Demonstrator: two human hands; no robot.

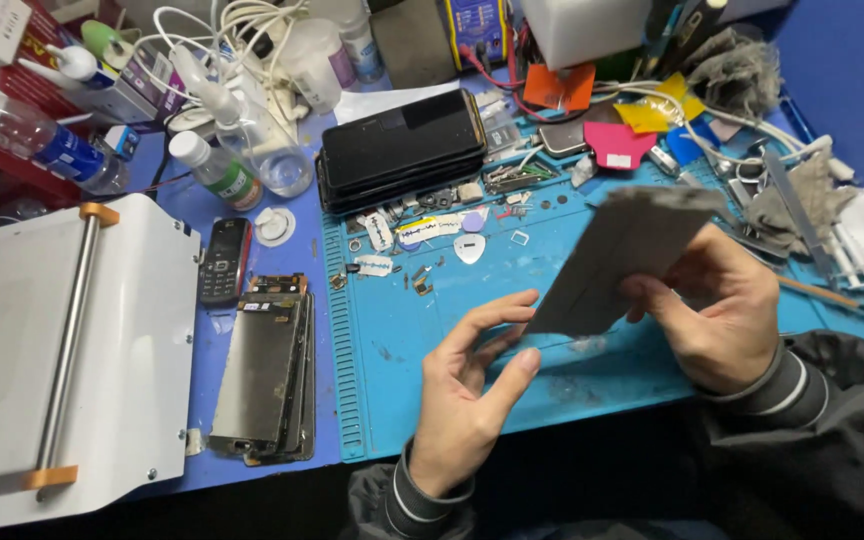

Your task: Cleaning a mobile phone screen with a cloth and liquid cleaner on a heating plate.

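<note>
Grey flat panel (pixel 622 255), motion-blurred, held tilted above the blue work mat (pixel 392 330). Right hand (pixel 722 310) pinches its right edge, fingers closed on it. Left hand (pixel 472 390) half open just below the panel's lower left corner, fingertips near it; contact unclear. Stack of black phones (pixel 402 150) at mat's far edge. Bare screen stack (pixel 267 380) just left of mat.

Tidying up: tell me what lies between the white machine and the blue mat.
Head view: a small black keypad phone and a stack of phone screens.
</note>
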